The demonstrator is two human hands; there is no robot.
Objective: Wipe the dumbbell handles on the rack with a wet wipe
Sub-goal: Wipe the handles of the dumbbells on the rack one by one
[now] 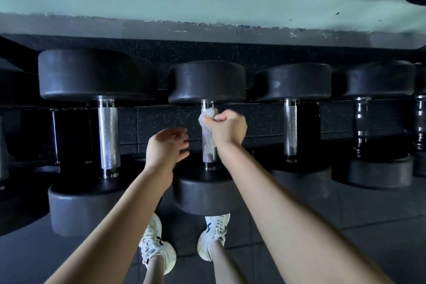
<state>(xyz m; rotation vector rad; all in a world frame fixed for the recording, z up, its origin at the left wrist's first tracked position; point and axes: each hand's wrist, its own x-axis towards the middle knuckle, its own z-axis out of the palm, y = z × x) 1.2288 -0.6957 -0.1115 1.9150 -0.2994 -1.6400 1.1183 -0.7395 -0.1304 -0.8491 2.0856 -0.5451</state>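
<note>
Several black dumbbells lie side by side on a low rack, their knurled steel handles pointing toward me. My right hand grips a crumpled white wet wipe wrapped round the upper part of the middle dumbbell's handle. My left hand hovers just left of that handle, fingers loosely curved, holding nothing. The bigger dumbbell's handle stands to the left, a thinner handle to the right.
A pale wall with a chipped ledge runs above the rack. More dumbbells with ridged handles sit at the far right. My two white sneakers stand on the dark floor tiles just below the middle dumbbell.
</note>
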